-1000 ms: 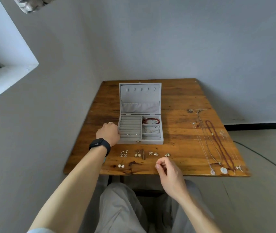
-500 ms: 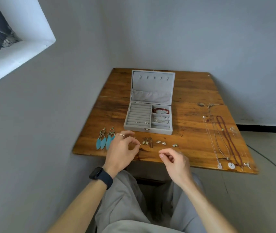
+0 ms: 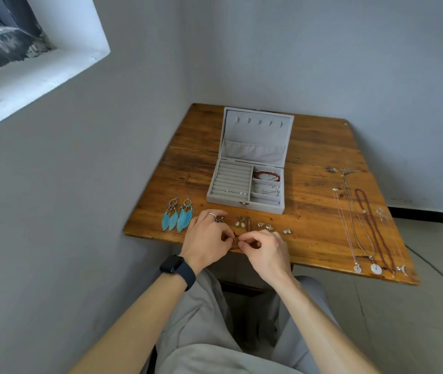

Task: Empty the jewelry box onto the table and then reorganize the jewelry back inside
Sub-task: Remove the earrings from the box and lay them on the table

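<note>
Jewelry box (image 3: 247,184) open, mid-frame on worktop (image 3: 312,220); bracelets in its right compartments. Left hand (image 3: 206,238) and right hand (image 3: 266,248) meet at front edge, fingers curled, pinching tiny piece (image 3: 234,239), probably fitting earring parts together. Feather earrings (image 3: 177,215) laid left, sorted.

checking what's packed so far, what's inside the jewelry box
Red bead bracelet back right, silver chain in front of it, small studs in the ring rolls. Lid pocket's inside is hidden.

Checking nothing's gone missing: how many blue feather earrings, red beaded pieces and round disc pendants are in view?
Blue feather earrings: 2
Red beaded pieces: 2, a bracelet and a necklace
Round disc pendants: 2
Total: 6
</note>
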The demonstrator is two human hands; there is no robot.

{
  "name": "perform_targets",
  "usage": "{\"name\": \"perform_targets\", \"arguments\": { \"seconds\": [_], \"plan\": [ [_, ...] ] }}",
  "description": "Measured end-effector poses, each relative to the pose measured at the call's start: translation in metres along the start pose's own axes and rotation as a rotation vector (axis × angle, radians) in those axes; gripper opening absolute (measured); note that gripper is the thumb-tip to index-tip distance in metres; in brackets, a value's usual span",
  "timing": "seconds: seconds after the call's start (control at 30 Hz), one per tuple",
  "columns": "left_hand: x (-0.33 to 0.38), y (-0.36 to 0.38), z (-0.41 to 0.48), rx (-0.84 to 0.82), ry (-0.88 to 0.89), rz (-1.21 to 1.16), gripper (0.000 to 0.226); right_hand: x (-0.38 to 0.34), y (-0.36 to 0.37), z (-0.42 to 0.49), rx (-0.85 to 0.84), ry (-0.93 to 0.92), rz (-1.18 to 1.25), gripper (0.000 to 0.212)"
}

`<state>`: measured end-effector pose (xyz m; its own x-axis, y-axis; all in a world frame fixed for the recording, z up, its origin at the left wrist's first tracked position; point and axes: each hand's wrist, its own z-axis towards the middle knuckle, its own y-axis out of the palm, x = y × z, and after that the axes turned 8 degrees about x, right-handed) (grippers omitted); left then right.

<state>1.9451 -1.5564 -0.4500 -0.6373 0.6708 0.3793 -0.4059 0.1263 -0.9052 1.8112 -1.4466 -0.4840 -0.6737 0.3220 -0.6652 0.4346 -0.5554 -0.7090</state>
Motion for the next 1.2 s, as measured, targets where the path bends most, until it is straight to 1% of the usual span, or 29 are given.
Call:
{"name": "perform_targets", "arguments": {
  "seconds": [0.13, 0.27, 0.4, 0.6, 0.73, 1.2],
  "plan": [
    [-0.002, -0.001, -0.001, -0.006, -0.007, -0.018, 0.016, 0.005, -0.001, 0.000, -0.012, 0.017, 0.057, 0.017],
    [-0.004, -0.001, -0.002, -0.003, 0.009, -0.016, 0.017, 0.008, -0.004, -0.002, 0.011, 0.020, 0.076, 0.020],
    [-0.003, 0.000, -0.001, -0.007, 0.035, 0.006, 0.017, 0.010, -0.002, -0.003, 0.028, 0.002, 0.075, 0.018],
    [-0.004, 0.002, -0.001, -0.008, 0.049, 0.021, 0.016, 0.008, 0.001, -0.003, 0.047, -0.039, 0.025, 0.010],
    [-0.003, 0.002, -0.002, -0.015, 0.045, 0.034, 0.017, 0.009, 0.006, -0.004, 0.075, -0.051, -0.017, 0.009],
    [-0.002, 0.004, -0.002, -0.003, 0.084, 0.052, 0.016, 0.009, 0.008, -0.005, 0.087, -0.063, -0.034, 0.009]
  ]
}}
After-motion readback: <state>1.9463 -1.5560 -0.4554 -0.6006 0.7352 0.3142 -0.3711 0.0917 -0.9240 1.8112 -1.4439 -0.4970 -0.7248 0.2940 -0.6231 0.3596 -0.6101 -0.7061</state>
